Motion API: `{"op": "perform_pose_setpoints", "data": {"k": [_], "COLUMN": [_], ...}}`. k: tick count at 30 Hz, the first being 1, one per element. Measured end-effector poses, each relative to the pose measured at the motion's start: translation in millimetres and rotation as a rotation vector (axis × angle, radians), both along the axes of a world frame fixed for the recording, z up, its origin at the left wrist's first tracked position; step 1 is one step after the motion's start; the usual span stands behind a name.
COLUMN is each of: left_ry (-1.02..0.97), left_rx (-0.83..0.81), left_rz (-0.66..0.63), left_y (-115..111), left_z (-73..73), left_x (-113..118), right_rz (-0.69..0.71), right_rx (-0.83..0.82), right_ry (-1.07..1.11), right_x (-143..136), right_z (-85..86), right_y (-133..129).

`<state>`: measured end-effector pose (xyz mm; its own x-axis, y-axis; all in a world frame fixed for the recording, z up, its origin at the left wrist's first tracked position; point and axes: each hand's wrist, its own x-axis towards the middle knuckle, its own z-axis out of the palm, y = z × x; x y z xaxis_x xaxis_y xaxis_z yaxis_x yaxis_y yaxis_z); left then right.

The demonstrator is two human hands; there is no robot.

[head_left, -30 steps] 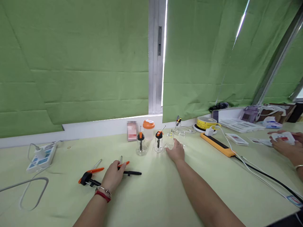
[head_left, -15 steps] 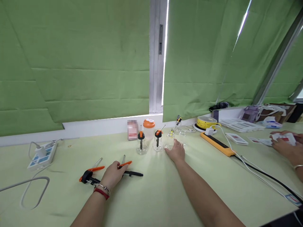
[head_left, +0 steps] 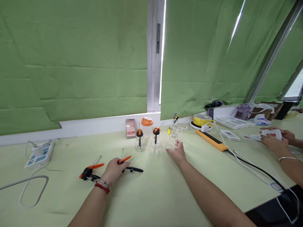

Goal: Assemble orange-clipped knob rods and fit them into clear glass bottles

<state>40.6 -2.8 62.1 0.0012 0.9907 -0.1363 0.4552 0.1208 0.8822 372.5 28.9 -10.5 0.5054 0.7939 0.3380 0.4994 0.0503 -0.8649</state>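
My left hand [head_left: 115, 170] is closed around a black dispenser top with an orange lever [head_left: 124, 160] and a thin metal spout. Another dispenser top [head_left: 87, 173] of the same sort lies on the table to its left. At the centre, my right hand [head_left: 178, 154] curves its fingers round a clear glass bottle [head_left: 173, 138], which stands on the table without a top. Left of that bottle stand two glass bottles fitted with black and orange tops, the nearer one [head_left: 140, 145] and its neighbour [head_left: 156, 142].
Behind stand an orange-lidded cup [head_left: 147, 127], a pinkish box [head_left: 130, 129] and more glassware [head_left: 175, 121]. An orange power strip [head_left: 210, 141] with cables lies to the right, a white one [head_left: 40, 154] at left. Another person's hands [head_left: 276, 142] hold a white packet at far right.
The camera view has turned slightly right. My right hand's fingers now wrap further round the glass bottle. My left hand stays at the dispenser top, barely moved.
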Motion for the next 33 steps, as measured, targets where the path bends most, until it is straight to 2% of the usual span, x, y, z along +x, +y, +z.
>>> {"op": "perform_pose_setpoints", "data": {"k": [4,9,13,18,27,33], "left_ry": [-0.043,-0.064,-0.09,-0.137,-0.173,-0.255], "left_rx": [0.014,0.037,0.034,0.017,-0.018,-0.045], "left_rz": [0.0,0.044,0.073,0.007,0.028,-0.004], "left_y": [-3.3,-6.9,-5.3,-4.0,-7.6,-10.0], "left_z": [5.3,12.6,9.9,3.5,6.6,4.0], "left_x": [3.3,6.3,8.3,12.3,14.5,19.5], "right_rz": [0.091,0.4,0.579,0.747,0.9,0.934], "right_rx": [-0.065,-0.105,-0.115,-0.197,-0.211,-0.227], "right_ry": [0.076,0.159,0.164,0.146,0.148,0.094], "right_x": [-0.2,1.0,-1.3,-6.8,-7.2,-16.6], "right_z": [3.0,24.6,38.4,42.1,45.2,47.4], "right_y": [-10.7,-28.4,-39.7,-45.8,-48.5,-51.7]}}
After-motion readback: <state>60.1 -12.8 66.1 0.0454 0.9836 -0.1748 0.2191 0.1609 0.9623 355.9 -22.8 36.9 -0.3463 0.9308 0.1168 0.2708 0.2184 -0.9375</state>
